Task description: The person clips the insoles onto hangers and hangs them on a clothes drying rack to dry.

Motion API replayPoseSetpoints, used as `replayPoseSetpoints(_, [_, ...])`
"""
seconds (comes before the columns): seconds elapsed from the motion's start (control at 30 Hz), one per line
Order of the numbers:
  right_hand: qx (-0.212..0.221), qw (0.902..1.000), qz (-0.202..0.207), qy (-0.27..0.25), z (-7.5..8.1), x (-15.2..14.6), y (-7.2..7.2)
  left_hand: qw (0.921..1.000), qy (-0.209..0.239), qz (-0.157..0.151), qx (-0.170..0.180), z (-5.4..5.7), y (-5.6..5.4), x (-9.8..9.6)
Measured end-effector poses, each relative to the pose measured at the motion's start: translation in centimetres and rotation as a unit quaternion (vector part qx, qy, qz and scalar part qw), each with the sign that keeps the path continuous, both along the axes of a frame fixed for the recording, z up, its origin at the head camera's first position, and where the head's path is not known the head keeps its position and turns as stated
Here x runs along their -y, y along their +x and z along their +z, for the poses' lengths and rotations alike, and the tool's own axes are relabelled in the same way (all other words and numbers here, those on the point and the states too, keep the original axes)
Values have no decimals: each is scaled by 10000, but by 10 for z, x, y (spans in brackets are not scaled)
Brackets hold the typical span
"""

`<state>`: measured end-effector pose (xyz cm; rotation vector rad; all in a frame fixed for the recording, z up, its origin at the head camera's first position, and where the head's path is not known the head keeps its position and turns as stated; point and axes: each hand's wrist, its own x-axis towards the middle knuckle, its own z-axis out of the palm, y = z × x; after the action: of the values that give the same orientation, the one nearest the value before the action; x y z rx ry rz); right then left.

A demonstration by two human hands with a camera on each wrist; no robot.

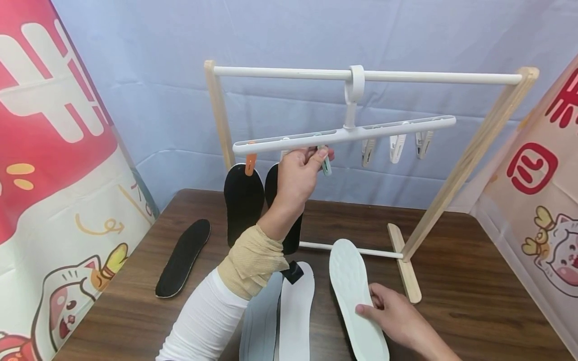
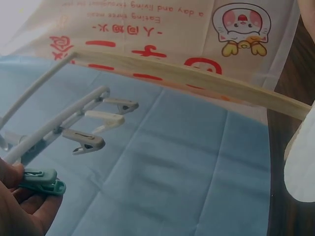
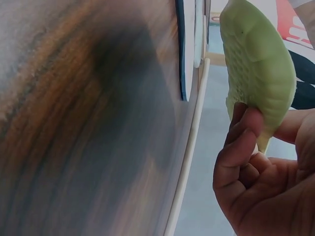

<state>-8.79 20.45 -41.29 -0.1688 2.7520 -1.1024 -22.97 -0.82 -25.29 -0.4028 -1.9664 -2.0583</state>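
My left hand (image 1: 295,178) reaches up to the white clip hanger (image 1: 384,132) and pinches a mint-green clip (image 1: 327,164) between thumb and fingers. In the left wrist view that clip (image 2: 42,182) sits at the fingertips under the bar. My right hand (image 1: 397,313) grips a pale green insole (image 1: 352,281) by its side edge, above the table. The right wrist view shows the insole (image 3: 263,64) edge-on, fingers on one face and thumb on the other. A black insole (image 1: 244,205) hangs from an orange clip (image 1: 250,163); another black one (image 1: 293,239) hangs partly behind my left arm.
The hanger hooks onto the top rail (image 1: 442,77) of a wooden-legged rack and tilts down leftward. Several grey-white clips (image 1: 397,148) dangle on its right half. On the brown table (image 1: 469,281) lie a black insole (image 1: 182,258), a grey insole (image 1: 259,326) and a white insole (image 1: 298,311).
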Motion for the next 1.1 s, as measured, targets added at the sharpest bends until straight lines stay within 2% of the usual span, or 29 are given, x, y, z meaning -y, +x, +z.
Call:
replayPoseSetpoints(0.4, [-105,9999,70,0,7,-1,-2,10000,40,-47,-19,0,-1,1])
replayPoseSetpoints(0.6, [-45,10000,-10,-43,12,2,-3,9999,128,-102,-11,0,0,2])
replayPoseSetpoints(0.83, [31,9997,72,-248,18,2,-5,9996,247,-152,42,0,-1,1])
replayPoseSetpoints(1.1, [-6,9997,80,-237,24,2,-6,9996,247,-157,48,1,0,1])
